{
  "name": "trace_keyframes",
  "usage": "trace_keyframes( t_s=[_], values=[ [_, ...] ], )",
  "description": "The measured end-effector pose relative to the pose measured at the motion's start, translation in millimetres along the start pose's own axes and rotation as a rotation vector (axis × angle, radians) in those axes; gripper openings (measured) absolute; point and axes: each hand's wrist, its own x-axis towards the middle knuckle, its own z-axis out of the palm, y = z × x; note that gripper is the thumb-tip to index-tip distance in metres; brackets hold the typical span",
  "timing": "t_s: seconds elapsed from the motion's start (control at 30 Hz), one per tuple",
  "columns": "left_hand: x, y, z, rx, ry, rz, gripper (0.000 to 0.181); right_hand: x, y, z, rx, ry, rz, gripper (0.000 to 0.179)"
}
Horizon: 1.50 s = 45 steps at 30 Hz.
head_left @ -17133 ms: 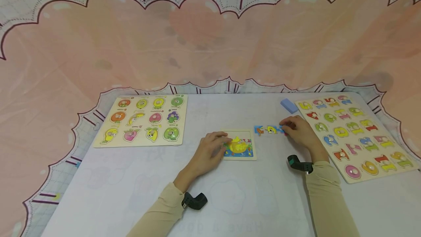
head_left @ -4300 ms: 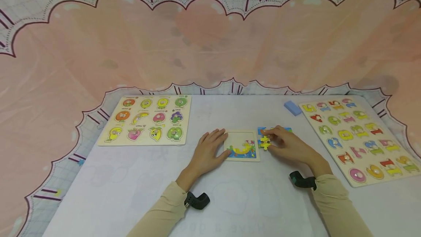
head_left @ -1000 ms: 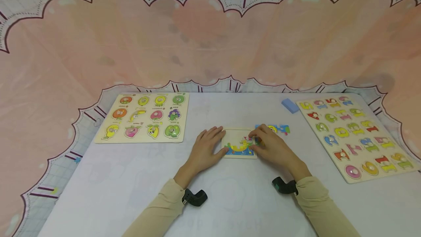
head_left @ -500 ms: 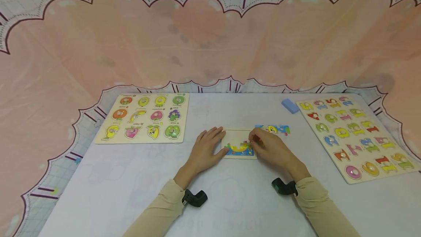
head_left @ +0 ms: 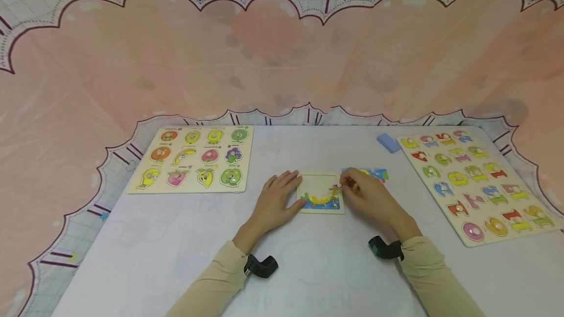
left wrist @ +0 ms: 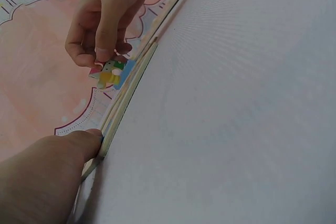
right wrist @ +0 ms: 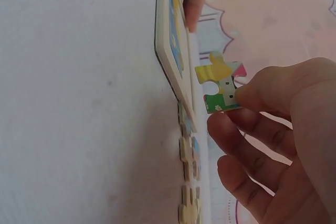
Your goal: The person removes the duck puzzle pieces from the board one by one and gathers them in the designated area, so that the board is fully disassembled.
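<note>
From the head, the left hand (head_left: 277, 199) lies with fingers spread along the left side of the puzzle board (head_left: 316, 183), its thumb over the edge. The right hand (head_left: 372, 200) pinches 1 puzzle piece (head_left: 336, 188) at the board's right edge, slightly further right than 0.5 s ago; a similar pink-topped piece sat in place there 4.3 s ago. That suggests it has come out, leaving mainly the bottom strip seated. Loose pieces (head_left: 378, 173) lie on the table (head_left: 132, 258) beyond the right hand.

From the left wrist, the held piece appears raised above the board, thumb and finger clamped on it.

From the right wrist, its yellow, grey, green and pink face shows, clear of the board; the other fingers curl loosely below.
</note>
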Motion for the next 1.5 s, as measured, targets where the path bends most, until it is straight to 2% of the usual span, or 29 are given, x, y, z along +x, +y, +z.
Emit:
trace_keyframes(
  t_s=[0.4,0.67,1.07,1.5],
  values=[
    [-0.3,0.0,0.5,0.004,0.007,0.004,0.058,-0.8,15.0,-17.6,0.006,-0.034,0.051,0.011],
    [-0.7,1.1,-1.6,0.004,0.006,0.006,0.057,-1.9,30.4,-30.5,-0.003,-0.037,0.038,0.012],
    [-1.1,1.2,-1.0,0.007,0.009,0.006,0.058,-5.0,42.7,-37.2,-0.019,-0.029,0.017,0.012],
    [-0.7,0.3,-0.6,0.004,0.011,0.012,0.058,-9.7,51.8,-45.2,-0.018,-0.068,0.054,0.009]
  ],
)
